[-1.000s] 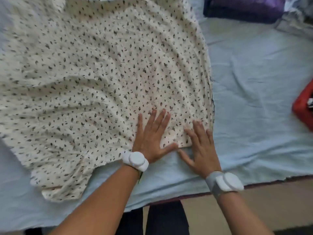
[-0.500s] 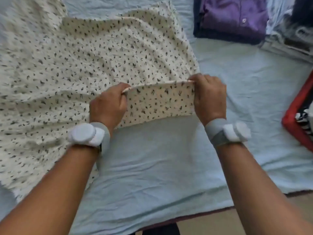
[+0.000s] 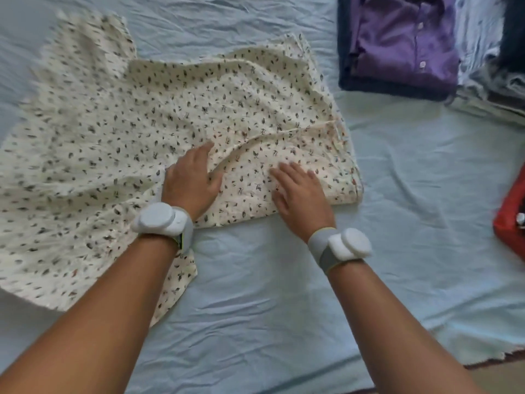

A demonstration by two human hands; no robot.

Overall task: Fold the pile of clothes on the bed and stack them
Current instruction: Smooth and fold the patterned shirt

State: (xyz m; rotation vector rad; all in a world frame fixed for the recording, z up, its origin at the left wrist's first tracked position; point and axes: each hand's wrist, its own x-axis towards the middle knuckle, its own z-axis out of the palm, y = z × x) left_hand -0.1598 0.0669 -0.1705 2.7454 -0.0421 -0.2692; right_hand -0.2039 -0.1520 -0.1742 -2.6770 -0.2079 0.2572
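Note:
A cream garment with small dark print (image 3: 119, 143) lies spread over the light blue bed sheet (image 3: 284, 308). Its near right corner is folded back onto itself, making a flap at the lower right. My left hand (image 3: 193, 180) lies flat on the cloth at the flap's left edge, fingers together. My right hand (image 3: 301, 194) rests palm down on the flap, fingers spread. Neither hand grips the fabric. A folded purple shirt (image 3: 403, 44) sits on a dark folded garment at the back right.
A red basket (image 3: 511, 220) shows at the right edge. More clothes (image 3: 500, 81), grey and dark, lie at the far right beyond the purple shirt. The bed's near edge runs along the bottom right corner.
Both hands lifted the garment's near corner, carried it away from me, laid it down as a flap, then let go and now press flat on it.

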